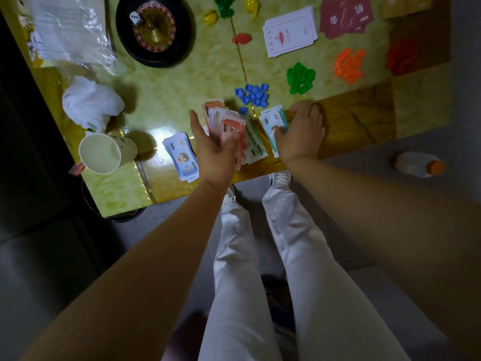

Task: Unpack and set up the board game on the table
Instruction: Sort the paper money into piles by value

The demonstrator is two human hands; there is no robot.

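My left hand (212, 149) holds a fanned stack of play money (229, 121), orange notes on top, just above the table's near edge. My right hand (302, 134) rests on a small pile of teal notes (273, 121) lying on the table, fingers curled over its right side. A purple-blue pile of notes (181, 156) lies left of my left hand. Green-and-white notes (256, 147) lie between my hands. Blue tokens (253, 95), green tokens (300, 78), orange tokens (348, 65) and red tokens (400, 56) sit in heaps behind.
A roulette wheel (154, 29) with a die stands at the back. White cards (290, 31) and maroon cards (345, 15) lie far right. A paper cup (104, 153), crumpled tissue (89, 102) and plastic wrap (67, 27) sit left. A bottle (417, 165) lies on the floor.
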